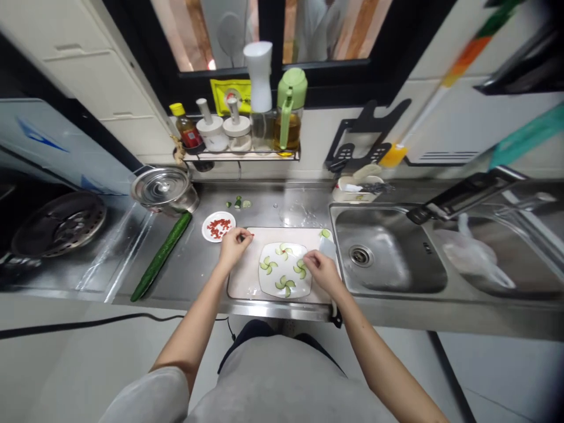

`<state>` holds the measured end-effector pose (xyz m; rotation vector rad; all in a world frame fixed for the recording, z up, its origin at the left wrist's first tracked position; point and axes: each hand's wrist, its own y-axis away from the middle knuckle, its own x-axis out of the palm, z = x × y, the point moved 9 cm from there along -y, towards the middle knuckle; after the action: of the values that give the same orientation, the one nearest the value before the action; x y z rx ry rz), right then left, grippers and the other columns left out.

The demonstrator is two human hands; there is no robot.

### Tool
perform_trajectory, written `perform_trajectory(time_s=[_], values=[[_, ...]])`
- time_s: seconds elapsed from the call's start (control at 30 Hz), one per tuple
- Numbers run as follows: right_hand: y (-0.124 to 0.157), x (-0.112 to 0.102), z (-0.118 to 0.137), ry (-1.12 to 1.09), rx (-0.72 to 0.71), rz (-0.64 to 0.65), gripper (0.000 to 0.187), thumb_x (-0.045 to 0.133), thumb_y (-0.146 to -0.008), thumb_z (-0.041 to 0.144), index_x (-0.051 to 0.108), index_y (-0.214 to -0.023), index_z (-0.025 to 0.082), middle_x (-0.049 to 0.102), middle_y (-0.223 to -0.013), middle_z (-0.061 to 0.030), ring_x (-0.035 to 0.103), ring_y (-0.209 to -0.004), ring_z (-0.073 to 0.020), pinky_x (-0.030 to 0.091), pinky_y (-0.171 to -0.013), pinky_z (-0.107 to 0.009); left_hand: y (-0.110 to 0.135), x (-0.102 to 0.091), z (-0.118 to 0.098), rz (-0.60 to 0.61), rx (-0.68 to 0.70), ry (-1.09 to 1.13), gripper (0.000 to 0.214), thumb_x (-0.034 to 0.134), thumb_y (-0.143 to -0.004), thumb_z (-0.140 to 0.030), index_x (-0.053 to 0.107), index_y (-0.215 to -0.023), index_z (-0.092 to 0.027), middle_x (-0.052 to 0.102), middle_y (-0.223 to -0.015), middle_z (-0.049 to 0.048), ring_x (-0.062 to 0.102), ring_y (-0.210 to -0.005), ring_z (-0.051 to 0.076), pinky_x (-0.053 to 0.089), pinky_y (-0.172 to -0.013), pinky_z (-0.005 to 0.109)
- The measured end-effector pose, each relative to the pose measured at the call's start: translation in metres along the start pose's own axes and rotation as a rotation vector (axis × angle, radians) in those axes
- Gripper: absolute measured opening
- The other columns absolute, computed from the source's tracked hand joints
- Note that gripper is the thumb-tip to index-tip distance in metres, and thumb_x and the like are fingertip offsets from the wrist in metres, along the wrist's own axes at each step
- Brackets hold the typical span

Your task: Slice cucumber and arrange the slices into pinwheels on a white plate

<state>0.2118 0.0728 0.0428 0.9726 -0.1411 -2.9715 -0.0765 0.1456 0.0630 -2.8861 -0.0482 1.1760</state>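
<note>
My left hand (234,245) pinches a small red piece (252,235) over the left part of the cutting board (241,276). Beside that hand, a small white dish (205,228) holds several similar red pieces (219,225). On the board lies a square white plate (275,281) with cucumber slices (285,285) fanned into several pinwheels; the top one has a red bit near its centre. My right hand (323,271) is closed at the plate's right edge, near the right pinwheel; whether its fingertips hold anything is hidden. Partly under it lies a knife (326,247).
A whole cucumber (162,256) lies on the left, near a lidded steel pot (164,189) and a pan (59,226). Cucumber scraps (238,202) sit behind the dish. At right is a sink (388,258). A rack (242,155) holds seasoning bottles.
</note>
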Motion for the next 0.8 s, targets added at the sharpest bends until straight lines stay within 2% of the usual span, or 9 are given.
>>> perform_trajectory(time_s=[0.13, 0.2, 0.3, 0.4, 0.6, 0.8], values=[[-0.005, 0.001, 0.019, -0.015, -0.072, 0.042, 0.023, 0.049, -0.083, 0.035, 0.064, -0.086, 0.019, 0.063, -0.074, -0.0008, 0.055, -0.07, -0.0146, 0.04, -0.067, -0.023, 0.029, 0.052, -0.055, 0.114, 0.12, 0.044, 0.014, 0.059, -0.081, -0.031, 0.066, -0.081, -0.019, 0.064, -0.087, 0.0023, 0.052, -0.069, 0.011, 0.042, -0.068, 0.023], [-0.006, 0.003, 0.02, 0.011, -0.069, 0.066, 0.021, 0.05, -0.083, 0.032, 0.065, -0.089, 0.018, 0.064, -0.079, -0.0013, 0.055, -0.073, -0.0145, 0.041, -0.069, -0.023, 0.041, 0.074, -0.073, 0.163, 0.154, 0.066, 0.012, 0.06, -0.081, -0.029, 0.066, -0.081, -0.019, 0.064, -0.087, 0.0022, 0.053, -0.071, 0.012, 0.043, -0.069, 0.023], [-0.005, 0.007, 0.019, 0.036, -0.089, 0.086, 0.019, 0.052, -0.083, 0.031, 0.064, -0.089, 0.018, 0.064, -0.082, -0.0015, 0.055, -0.076, -0.0141, 0.04, -0.071, -0.024, 0.052, 0.094, -0.089, 0.206, 0.189, 0.091, 0.009, 0.06, -0.081, -0.026, 0.066, -0.082, -0.02, 0.064, -0.087, 0.0019, 0.056, -0.077, 0.013, 0.043, -0.073, 0.024], [-0.002, 0.007, 0.018, 0.036, -0.119, 0.081, 0.017, 0.054, -0.082, 0.032, 0.063, -0.084, 0.018, 0.063, -0.081, -0.0014, 0.054, -0.075, -0.0135, 0.04, -0.071, -0.023, 0.056, 0.105, -0.094, 0.246, 0.19, 0.076, 0.008, 0.06, -0.081, -0.026, 0.066, -0.081, -0.02, 0.064, -0.088, 0.0027, 0.058, -0.085, 0.015, 0.044, -0.078, 0.026], [-0.001, 0.005, 0.018, 0.049, -0.149, 0.087, 0.013, 0.054, -0.081, 0.029, 0.062, -0.08, 0.018, 0.062, -0.077, -0.0003, 0.054, -0.074, -0.0131, 0.038, -0.068, -0.022, 0.059, 0.11, -0.096, 0.278, 0.218, 0.047, 0.011, 0.059, -0.082, -0.029, 0.066, -0.083, -0.021, 0.063, -0.089, 0.0028, 0.058, -0.089, 0.017, 0.044, -0.079, 0.027], [-0.002, 0.01, -0.004, 0.177, -0.074, 0.123, 0.011, 0.053, -0.08, 0.023, 0.064, -0.078, 0.019, 0.062, -0.071, 0.0007, 0.053, -0.068, -0.0125, 0.035, -0.063, -0.021, 0.057, 0.123, -0.08, 0.297, 0.184, 0.001, 0.012, 0.061, -0.079, -0.028, 0.066, -0.089, -0.022, 0.064, -0.091, 0.0021, 0.059, -0.091, 0.018, 0.044, -0.08, 0.028]])
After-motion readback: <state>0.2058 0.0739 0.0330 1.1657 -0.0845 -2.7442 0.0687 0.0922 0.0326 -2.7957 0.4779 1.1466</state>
